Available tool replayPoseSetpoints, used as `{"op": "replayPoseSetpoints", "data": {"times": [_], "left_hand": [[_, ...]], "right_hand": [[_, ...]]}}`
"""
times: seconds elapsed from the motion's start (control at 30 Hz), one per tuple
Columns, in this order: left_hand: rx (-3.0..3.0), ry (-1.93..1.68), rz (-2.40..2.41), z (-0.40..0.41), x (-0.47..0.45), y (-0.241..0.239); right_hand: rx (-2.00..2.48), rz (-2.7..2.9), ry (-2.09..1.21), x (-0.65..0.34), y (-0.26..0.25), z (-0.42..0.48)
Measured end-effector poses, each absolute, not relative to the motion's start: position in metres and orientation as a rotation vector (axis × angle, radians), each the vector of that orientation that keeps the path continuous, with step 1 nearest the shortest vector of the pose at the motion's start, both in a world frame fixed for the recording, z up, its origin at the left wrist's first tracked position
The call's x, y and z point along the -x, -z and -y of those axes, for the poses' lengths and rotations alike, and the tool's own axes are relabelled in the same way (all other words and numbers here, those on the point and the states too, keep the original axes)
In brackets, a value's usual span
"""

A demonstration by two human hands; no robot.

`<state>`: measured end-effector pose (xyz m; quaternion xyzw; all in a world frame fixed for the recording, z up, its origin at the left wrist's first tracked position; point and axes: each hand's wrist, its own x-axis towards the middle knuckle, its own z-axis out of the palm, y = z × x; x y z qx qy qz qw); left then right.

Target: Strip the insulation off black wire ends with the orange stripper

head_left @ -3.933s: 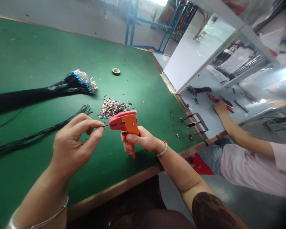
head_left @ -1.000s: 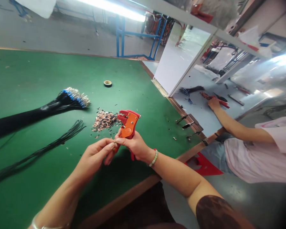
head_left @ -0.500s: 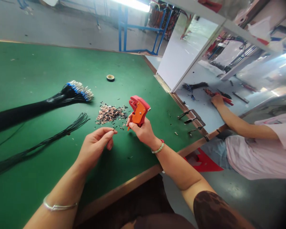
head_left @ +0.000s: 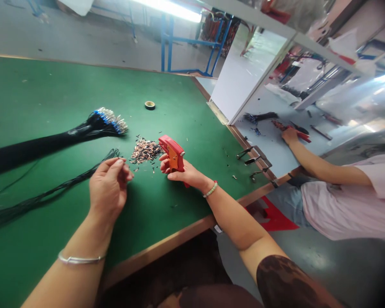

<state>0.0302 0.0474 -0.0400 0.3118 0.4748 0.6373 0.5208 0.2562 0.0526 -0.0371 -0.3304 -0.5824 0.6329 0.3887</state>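
My right hand (head_left: 182, 171) is shut around the grip of an orange-and-red wire stripper (head_left: 172, 155), whose jaws tilt up and to the left. Just left of the tool lies a heap of small copper-coloured and black wire offcuts (head_left: 146, 152) on the green table mat (head_left: 51, 85). My left hand (head_left: 109, 186) hovers apart from the tool, its fingers curled, over the ends of a loose bundle of thin black wires (head_left: 56, 192). Nothing shows clearly in its fingers. Above it lies a thick black wire bundle with blue-collared metal terminals (head_left: 107, 122).
A small roll of tape (head_left: 149, 105) sits further along the mat. The table's wooden edge (head_left: 157, 248) runs below my arms. Metal brackets (head_left: 253, 161) hang at the right edge. A co-worker's hand (head_left: 289, 136) rests on a red-handled tool (head_left: 290, 127) on a neighbouring white surface.
My left hand has moved left, away from the stripper, to above the loose wires. The stripper has shifted left and down in my right hand and tilted further over.
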Motion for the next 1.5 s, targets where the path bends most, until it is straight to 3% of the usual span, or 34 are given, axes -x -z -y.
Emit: {"op": "replayPoseSetpoints", "data": {"times": [0.2,0.5,0.77,0.87,1.07,1.3,1.5], "left_hand": [[-0.888,-1.565,-1.240,-0.053,-0.024,0.045],[-1.681,-1.037,-1.322,-0.044,-0.036,0.055],[-2.036,-1.028,-1.279,-0.033,-0.065,0.040],[-2.076,-0.990,-1.042,-0.025,-0.084,0.027],[-1.598,-1.369,-1.020,-0.027,-0.060,0.012],[-1.382,-1.503,-1.302,-0.038,0.008,-0.012],[-1.340,-1.498,-1.174,-0.042,0.010,0.020]], "right_hand": [[0.932,1.550,-1.561,-0.250,0.043,-0.049],[0.975,1.101,-1.426,-0.267,0.046,-0.052],[1.043,1.089,-1.191,-0.263,0.034,-0.039],[0.998,1.308,-1.202,-0.240,0.014,-0.032],[0.890,1.855,-0.978,-0.225,-0.022,-0.023],[1.328,2.617,-0.324,-0.218,0.010,-0.038],[1.221,2.942,-0.267,-0.172,0.019,-0.060]]}}
